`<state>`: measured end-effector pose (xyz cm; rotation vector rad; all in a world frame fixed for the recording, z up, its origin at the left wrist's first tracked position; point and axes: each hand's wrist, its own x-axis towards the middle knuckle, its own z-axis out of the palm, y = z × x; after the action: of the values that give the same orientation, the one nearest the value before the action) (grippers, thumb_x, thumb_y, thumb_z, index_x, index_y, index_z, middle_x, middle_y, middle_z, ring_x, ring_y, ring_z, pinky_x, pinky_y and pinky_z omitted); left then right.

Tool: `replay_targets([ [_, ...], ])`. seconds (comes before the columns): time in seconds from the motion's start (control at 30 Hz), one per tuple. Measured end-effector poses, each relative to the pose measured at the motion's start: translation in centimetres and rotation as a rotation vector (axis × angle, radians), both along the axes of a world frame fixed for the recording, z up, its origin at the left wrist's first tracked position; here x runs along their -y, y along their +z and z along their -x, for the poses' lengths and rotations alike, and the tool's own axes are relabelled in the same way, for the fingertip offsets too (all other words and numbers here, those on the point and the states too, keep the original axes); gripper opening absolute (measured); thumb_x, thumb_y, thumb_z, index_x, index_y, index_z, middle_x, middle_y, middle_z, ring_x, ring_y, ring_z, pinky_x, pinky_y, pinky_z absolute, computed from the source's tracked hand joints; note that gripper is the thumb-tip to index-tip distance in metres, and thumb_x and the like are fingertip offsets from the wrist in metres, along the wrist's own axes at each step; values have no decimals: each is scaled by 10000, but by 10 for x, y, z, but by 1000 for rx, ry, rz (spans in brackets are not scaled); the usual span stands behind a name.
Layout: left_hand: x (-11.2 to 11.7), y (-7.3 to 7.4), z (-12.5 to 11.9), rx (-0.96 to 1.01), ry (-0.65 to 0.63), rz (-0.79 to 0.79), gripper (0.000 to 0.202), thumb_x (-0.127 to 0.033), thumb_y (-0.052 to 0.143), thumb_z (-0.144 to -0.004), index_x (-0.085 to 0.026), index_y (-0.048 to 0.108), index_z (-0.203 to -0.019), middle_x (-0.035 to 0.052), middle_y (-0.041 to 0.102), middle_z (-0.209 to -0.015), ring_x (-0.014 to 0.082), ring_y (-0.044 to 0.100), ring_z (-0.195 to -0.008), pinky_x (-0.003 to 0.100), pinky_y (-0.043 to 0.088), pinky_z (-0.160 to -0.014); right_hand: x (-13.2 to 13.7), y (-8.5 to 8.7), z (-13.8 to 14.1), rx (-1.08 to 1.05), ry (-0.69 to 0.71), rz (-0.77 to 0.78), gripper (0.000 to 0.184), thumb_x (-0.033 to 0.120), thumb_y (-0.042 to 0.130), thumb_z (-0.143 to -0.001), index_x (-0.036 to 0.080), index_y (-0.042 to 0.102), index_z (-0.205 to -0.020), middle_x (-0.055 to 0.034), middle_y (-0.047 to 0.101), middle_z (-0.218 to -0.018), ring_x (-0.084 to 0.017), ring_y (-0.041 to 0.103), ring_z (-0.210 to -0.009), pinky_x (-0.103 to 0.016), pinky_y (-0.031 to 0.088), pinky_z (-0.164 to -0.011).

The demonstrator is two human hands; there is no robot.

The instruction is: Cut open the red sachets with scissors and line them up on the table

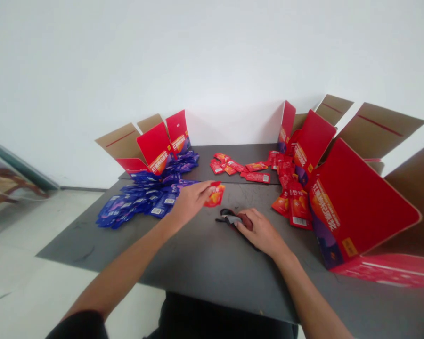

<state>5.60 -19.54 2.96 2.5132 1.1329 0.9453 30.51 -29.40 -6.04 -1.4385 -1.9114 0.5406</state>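
My left grip [191, 200] pinches one red packet [215, 194] just above the table [205, 263], my right grip [261, 230] holds scissors [228, 216] lying on it, blue packs [144, 200] spill from the left box [144, 150], and red packs [289, 200] from the right box [353, 207].

Near the middle of the dark grey counter [205, 263], the left hand [191, 200] pinches a small red foil sachet [215, 195], and the right hand [263, 230] rests over a dark-handled object [228, 216]. A heap of blue foil sachets [144, 200] lies toward the counter's left edge, and a heap of red foil sachets [289, 197] lies by the open red cardboard box [353, 212] at its right edge.
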Motion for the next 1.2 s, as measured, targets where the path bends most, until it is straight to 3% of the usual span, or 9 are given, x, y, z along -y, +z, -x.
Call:
replay_targets([
  [0.1, 44, -5, 11, 72, -127, 383, 286, -431, 577, -1023, -233, 775, -1079, 35, 785, -994, 222, 741, -912, 264, 549, -827, -3, -5, -14, 30, -98, -20, 271, 426, 561, -1000, 228, 652, -1161, -76, 669, -1074, -238, 634, -1015, -391, 505, -927],
  [0.2, 64, -26, 15, 168, -244, 782, 300, -402, 625, -978, -231, 731, -1202, 51, 787, -1017, 228, 754, -911, 249, 550, -749, -6, -10, -22, 49, -151, -46, 287, 455, 554, -1000, 229, 653, -1146, -77, 674, -1064, -241, 637, -1004, -388, 508, -912],
  [0.27, 66, -43, 14, 152, -230, 868, 392, -369, 646, -955, -217, 677, -1315, 65, 789, -1004, 234, 760, -893, 249, 543, -711, -8, -12, -23, 54, -161, -54, 299, 477, 551, -999, 236, 655, -1142, -75, 680, -1064, -241, 642, -1004, -384, 510, -904],
  [0.5, 65, -81, 4, -109, -4, 462, 536, -369, 671, -973, -226, 574, -1481, 68, 787, -972, 253, 740, -905, 324, 542, -850, -8, -14, -25, 54, -174, -69, 330, 513, 561, -990, 237, 670, -1135, -71, 694, -1051, -236, 648, -976, -365, 506, -877],
  [0.6, 78, -85, 6, -195, -8, 245, 539, -406, 675, -995, -220, 560, -1488, 121, 722, -1269, 304, 656, -1193, 433, 484, -1070, -7, -14, -25, 60, -169, -93, 324, 504, 565, -992, 233, 674, -1130, -78, 700, -1064, -242, 654, -990, -372, 509, -888],
  [0.7, 105, -84, 17, -224, -82, 51, 465, -396, 619, -1037, -226, 570, -1467, 132, 521, -1544, 329, 479, -1408, 518, 412, -1171, -6, -14, -24, 60, -165, -116, 334, 520, 581, -986, 236, 678, -1131, -82, 703, -1087, -252, 663, -1003, -385, 515, -897],
  [0.93, 177, -106, 60, -269, -265, -89, 459, -475, 559, -1058, -183, 622, -1406, 167, 565, -1461, 336, 548, -1326, 504, 535, -1069, -4, -15, -18, 63, -205, -158, 384, 560, 554, -1003, 225, 675, -1147, -99, 687, -1049, -270, 649, -979, -430, 527, -898],
  [1.1, 187, -121, 73, -221, -221, -171, 435, -421, 558, -1070, -145, 621, -1400, 170, 610, -1428, 314, 589, -1297, 468, 544, -1062, -1, 2, -4, 9, -307, -249, 406, 560, 532, -1022, 212, 657, -1190, -102, 670, -1037, -268, 636, -962, -433, 533, -892],
  [1.2, 185, -123, 73, -183, -217, -193, 414, -395, 582, -1066, -137, 628, -1386, 156, 637, -1412, 297, 595, -1302, 443, 533, -1073, 8, 24, 20, 8, -253, -316, 350, 499, 526, -1042, 218, 641, -1215, -113, 675, -1110, -273, 638, -1027, -444, 527, -938],
])
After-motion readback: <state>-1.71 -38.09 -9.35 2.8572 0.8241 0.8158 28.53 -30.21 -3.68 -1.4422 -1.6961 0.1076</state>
